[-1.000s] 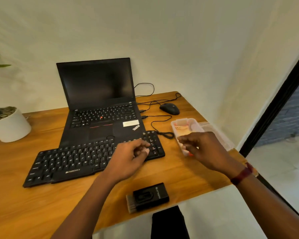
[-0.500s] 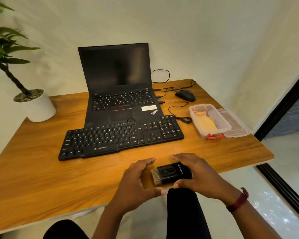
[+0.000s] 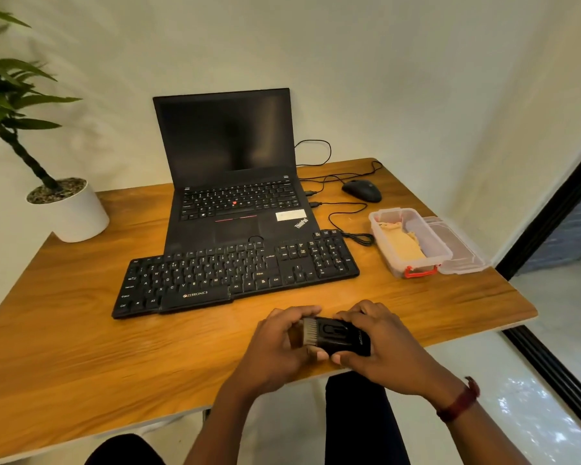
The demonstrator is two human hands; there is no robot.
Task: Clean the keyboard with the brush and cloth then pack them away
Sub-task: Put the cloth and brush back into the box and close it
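Two hands hold the brush (image 3: 341, 338) just above the near edge of the table (image 3: 81, 347). It is a small black block, with a row of pale bristles at its left end and an oval mark on top. The left hand (image 3: 275, 347) curls around the bristle end, fingers over and thumb under. The right hand (image 3: 383, 344) grips the black body in the same way. The keyboard (image 3: 235, 273) lies beyond them, before the laptop (image 3: 232, 152). The cloth (image 3: 401, 243) lies in the clear box (image 3: 445, 253) at the right.
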